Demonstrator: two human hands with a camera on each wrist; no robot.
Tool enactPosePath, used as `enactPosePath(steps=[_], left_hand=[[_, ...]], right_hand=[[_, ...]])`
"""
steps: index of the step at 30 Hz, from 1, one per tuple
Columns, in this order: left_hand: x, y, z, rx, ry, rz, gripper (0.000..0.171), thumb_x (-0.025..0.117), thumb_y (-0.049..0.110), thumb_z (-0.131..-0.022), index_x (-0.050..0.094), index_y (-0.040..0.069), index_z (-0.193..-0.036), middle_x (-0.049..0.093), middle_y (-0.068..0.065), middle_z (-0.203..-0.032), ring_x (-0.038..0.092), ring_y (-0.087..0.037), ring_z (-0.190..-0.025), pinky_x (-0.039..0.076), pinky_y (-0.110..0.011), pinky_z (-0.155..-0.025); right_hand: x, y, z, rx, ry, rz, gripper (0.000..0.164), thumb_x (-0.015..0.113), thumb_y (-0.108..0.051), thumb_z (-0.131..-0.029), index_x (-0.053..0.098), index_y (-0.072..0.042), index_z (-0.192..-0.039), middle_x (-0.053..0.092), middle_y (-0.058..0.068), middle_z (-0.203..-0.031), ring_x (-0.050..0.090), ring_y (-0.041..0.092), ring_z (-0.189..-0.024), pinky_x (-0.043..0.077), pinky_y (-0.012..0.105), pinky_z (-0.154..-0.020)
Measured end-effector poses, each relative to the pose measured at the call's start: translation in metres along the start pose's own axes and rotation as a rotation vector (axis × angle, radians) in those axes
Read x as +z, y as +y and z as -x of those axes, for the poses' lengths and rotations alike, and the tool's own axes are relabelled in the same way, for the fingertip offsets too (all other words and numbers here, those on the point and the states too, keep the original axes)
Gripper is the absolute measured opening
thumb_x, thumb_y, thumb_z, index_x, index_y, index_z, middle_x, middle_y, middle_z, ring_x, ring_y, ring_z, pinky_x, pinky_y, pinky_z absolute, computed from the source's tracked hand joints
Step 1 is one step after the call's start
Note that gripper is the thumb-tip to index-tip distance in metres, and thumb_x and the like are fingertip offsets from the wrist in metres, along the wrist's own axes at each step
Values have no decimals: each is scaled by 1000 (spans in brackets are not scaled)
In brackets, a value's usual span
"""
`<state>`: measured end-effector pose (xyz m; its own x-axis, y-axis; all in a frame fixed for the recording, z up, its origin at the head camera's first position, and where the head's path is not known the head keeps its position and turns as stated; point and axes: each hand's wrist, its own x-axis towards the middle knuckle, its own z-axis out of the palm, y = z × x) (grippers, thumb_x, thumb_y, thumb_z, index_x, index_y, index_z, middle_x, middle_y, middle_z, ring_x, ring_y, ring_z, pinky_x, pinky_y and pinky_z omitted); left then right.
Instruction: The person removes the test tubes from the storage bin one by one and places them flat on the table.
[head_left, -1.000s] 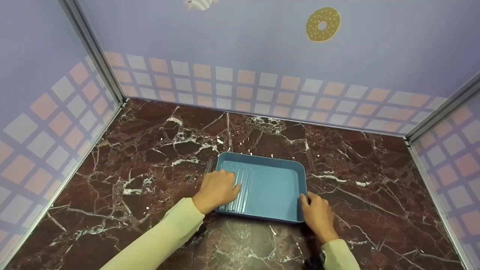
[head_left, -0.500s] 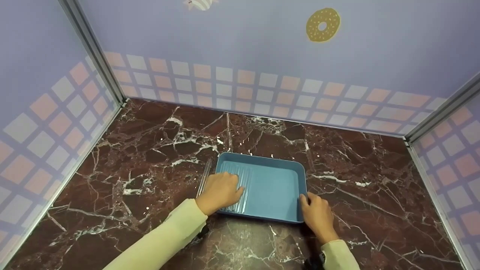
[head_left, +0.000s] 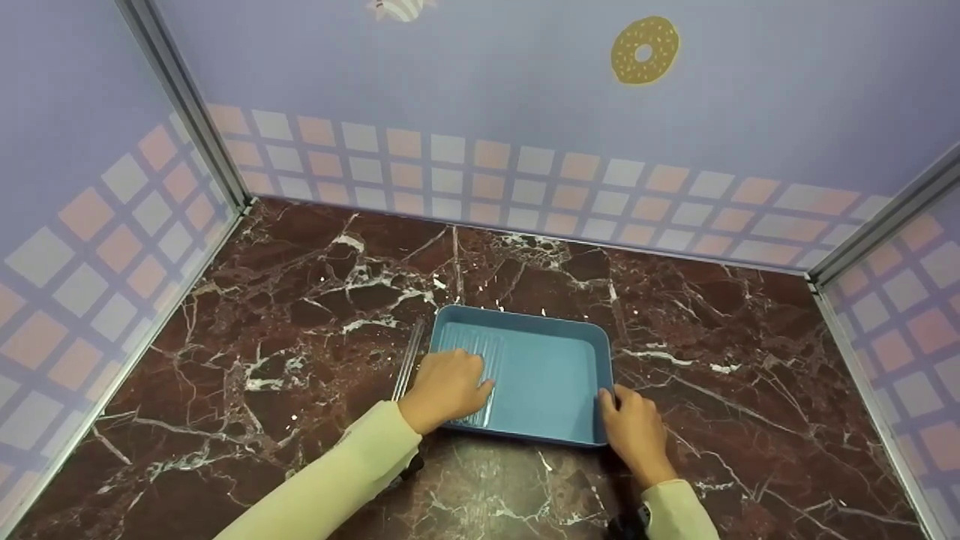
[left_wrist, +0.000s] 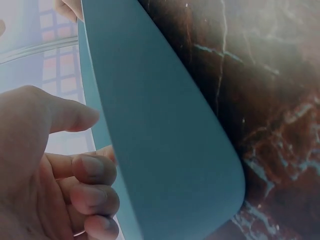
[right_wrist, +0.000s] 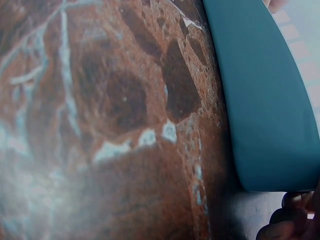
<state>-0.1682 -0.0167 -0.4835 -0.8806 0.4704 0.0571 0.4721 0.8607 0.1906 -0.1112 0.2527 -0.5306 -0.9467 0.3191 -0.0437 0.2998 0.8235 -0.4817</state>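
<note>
A shallow blue rectangular tray (head_left: 551, 375) sits on the counter, its left part marked by parallel glossy ribs. My right hand (head_left: 636, 431) grips the tray's right wall, thumb over the rim and fingers outside. In the right wrist view, dark fingertips (right_wrist: 292, 220) show at the wall's lower end. My left hand (head_left: 446, 386) is over the ribbed part, fingers curled and thumb toward the middle. The left wrist view shows three curled fingertips (left_wrist: 95, 195) beside the tray wall (left_wrist: 160, 135), nothing visible in the palm. Its index fingertip is hidden behind the rim.
Clear, glossy strips (head_left: 409, 360) lie along the tray's left side. The brown marble counter (head_left: 315, 352) has white veins and pale specks. Lilac panels with pink and white squares (head_left: 491, 154) enclose the back and both sides.
My left hand has slid a little to the right and toward me over the ribbed part, uncovering more of the clear strips. The tray and my right hand stay in place.
</note>
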Motion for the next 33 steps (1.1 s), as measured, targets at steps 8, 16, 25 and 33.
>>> enactPosePath(steps=[8, 16, 25, 33], left_hand=[[3, 2, -1, 11, 0, 32, 50, 63, 34, -87, 29, 20, -52, 28, 6, -50, 30, -13, -45, 27, -30, -38], [7, 4, -3, 3, -4, 42, 51, 63, 32, -85, 27, 19, -52, 26, 6, -50, 27, -12, -45, 24, -29, -37], [11, 6, -4, 0, -19, 24, 49, 62, 34, -86, 29, 19, -53, 29, 5, -50, 31, -12, -45, 26, -31, -36], [11, 9, -6, 5, -21, 36, 48, 64, 34, -86, 32, 19, -53, 34, 4, -51, 34, -13, -46, 28, -31, -37]], right_hand=[[0, 0, 1, 0, 4, -5, 35, 49, -36, -97, 49, -14, -71, 67, 17, -89, 66, 40, -87, 43, 52, -62], [0, 0, 1, -8, 10, -3, 36, 49, -35, -98, 45, -14, -69, 63, 14, -82, 64, 33, -77, 40, 47, -58], [2, -1, 1, -12, 5, -4, 38, 49, -35, -98, 41, -14, -67, 55, 10, -73, 55, 27, -69, 37, 43, -59], [1, 1, 1, -7, 7, -5, 38, 49, -35, -98, 42, -14, -68, 61, 14, -82, 62, 32, -77, 41, 48, -61]])
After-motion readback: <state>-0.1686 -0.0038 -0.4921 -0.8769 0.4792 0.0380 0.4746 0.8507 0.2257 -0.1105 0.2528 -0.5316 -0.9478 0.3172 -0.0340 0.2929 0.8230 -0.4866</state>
